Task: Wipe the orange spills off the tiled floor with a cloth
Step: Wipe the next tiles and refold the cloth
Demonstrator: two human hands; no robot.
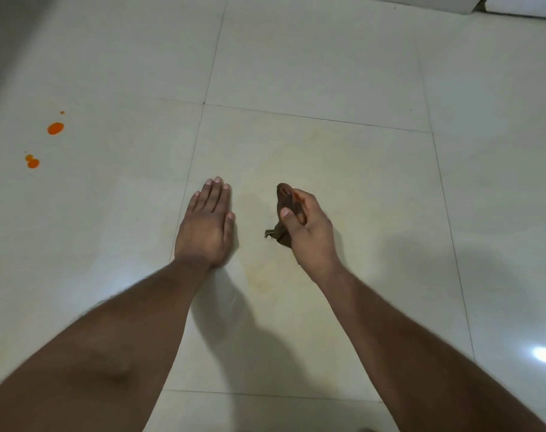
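My right hand (306, 227) is closed around a small bunched brown cloth (285, 202), held just above the pale tiled floor (312, 73); a frayed corner hangs out below the thumb. My left hand (208, 222) lies flat, palm down, fingers together, on the tile just left of it. Orange spills sit far to the left: a larger drop (55, 128) with a tiny speck (62, 112) above it, and a double blob (32, 162) lower down. A faint yellowish smear (312, 169) covers the tile around my hands.
Grout lines cross the floor; one runs past my left hand (187, 182). A white object or ledge (515, 4) sits at the top right corner. A light glare (544, 354) shines on the lower right tile. Shadows of my arms fall on the floor.
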